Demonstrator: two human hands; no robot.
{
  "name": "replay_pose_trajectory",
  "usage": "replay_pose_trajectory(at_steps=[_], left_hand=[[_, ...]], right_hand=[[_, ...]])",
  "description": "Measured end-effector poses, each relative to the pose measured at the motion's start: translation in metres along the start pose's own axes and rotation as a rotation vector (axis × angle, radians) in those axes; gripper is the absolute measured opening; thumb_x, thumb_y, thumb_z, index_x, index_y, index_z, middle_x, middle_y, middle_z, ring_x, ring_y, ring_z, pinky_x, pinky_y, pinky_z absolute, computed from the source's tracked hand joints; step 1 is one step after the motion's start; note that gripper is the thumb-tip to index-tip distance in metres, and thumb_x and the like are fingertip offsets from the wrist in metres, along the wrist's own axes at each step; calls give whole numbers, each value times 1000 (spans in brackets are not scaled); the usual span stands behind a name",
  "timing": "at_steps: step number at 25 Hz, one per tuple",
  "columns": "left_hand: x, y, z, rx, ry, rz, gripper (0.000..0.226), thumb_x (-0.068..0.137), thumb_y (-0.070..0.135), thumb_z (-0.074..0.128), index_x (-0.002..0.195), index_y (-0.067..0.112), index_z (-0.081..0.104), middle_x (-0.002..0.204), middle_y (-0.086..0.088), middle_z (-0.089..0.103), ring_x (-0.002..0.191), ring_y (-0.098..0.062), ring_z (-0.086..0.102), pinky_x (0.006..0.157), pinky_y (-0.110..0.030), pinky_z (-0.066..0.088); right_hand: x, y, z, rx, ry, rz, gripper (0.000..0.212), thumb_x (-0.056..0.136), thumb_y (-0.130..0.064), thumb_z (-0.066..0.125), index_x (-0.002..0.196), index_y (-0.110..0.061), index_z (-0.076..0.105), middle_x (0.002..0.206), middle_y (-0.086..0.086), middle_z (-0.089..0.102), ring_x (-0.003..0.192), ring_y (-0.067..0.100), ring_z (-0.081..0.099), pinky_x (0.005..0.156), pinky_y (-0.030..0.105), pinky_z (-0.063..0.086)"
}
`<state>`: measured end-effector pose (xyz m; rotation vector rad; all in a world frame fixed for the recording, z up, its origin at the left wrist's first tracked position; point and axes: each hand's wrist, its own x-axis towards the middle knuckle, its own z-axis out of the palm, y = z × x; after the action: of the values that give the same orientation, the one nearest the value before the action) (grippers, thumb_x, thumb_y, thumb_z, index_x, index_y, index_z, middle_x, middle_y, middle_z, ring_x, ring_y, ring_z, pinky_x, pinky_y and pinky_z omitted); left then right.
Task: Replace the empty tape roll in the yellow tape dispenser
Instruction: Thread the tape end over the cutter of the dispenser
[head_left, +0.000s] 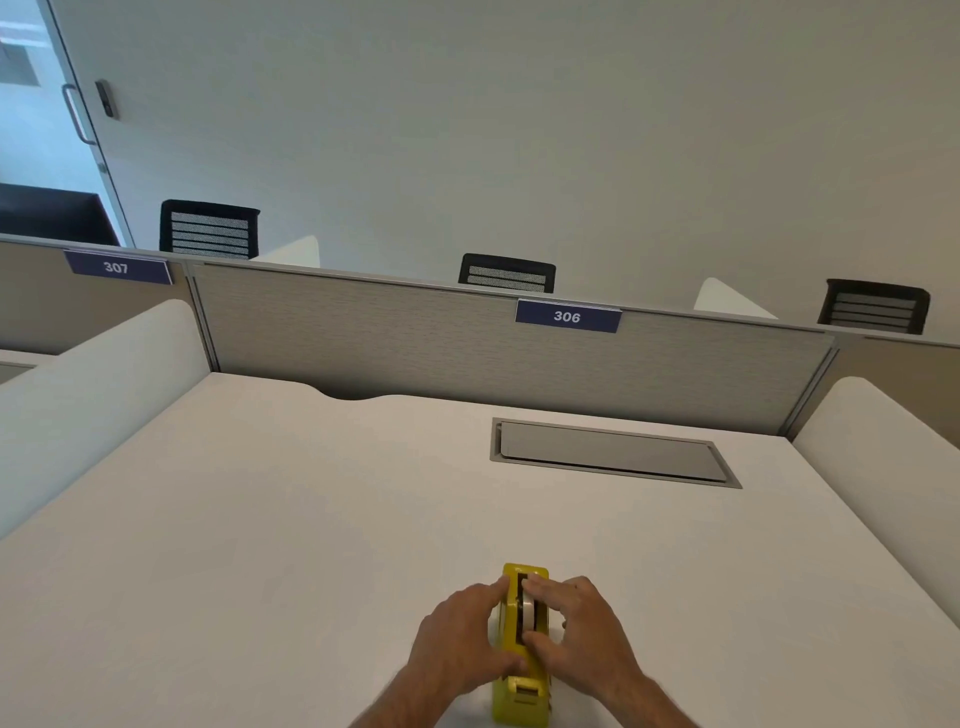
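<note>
The yellow tape dispenser (524, 696) stands lengthwise on the white desk (291, 519), near its front edge. My left hand (460, 639) presses against the dispenser's left side, thumb and fingers on its body. My right hand (576, 634) is on the right side, with fingertips pinching a whitish tape roll (529, 612) that sits in the dispenser's top slot. The lower part of the roll is hidden inside the dispenser and behind my fingers.
A grey cable hatch (613, 452) is set into the desk at the back right. A fabric partition (415, 338) with a "306" label closes the back, and white side dividers (93, 395) flank the desk. Black chairs stand beyond.
</note>
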<state>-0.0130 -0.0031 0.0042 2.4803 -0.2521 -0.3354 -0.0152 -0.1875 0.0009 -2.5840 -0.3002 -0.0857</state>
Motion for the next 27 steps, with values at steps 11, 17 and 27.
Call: replay_pose_trajectory(at_steps=[11, 17, 27], left_hand=[[10, 3, 5, -147, 45, 57, 63, 78, 55, 71, 137, 46, 50, 148, 13, 43, 124, -11, 50, 106, -35, 48], [12, 2, 6, -131, 72, 63, 55, 83, 49, 71, 134, 43, 54, 145, 13, 45, 121, -12, 52, 105, -34, 49], [14, 3, 7, -115, 112, 82, 46, 76, 52, 74, 118, 44, 55, 131, 19, 52, 104, -4, 53, 96, -27, 53]], right_hand=[[5, -6, -8, -11, 47, -49, 30, 83, -47, 57, 109, -43, 72, 87, -34, 62, 86, 4, 54, 66, 16, 49], [5, -4, -13, -10, 8, -83, 43, 74, -59, 58, 111, -41, 71, 97, -29, 68, 91, 5, 56, 70, 25, 57], [13, -2, -14, -12, -9, -78, 35, 73, -54, 63, 104, -41, 72, 94, -24, 70, 92, 4, 52, 71, 26, 55]])
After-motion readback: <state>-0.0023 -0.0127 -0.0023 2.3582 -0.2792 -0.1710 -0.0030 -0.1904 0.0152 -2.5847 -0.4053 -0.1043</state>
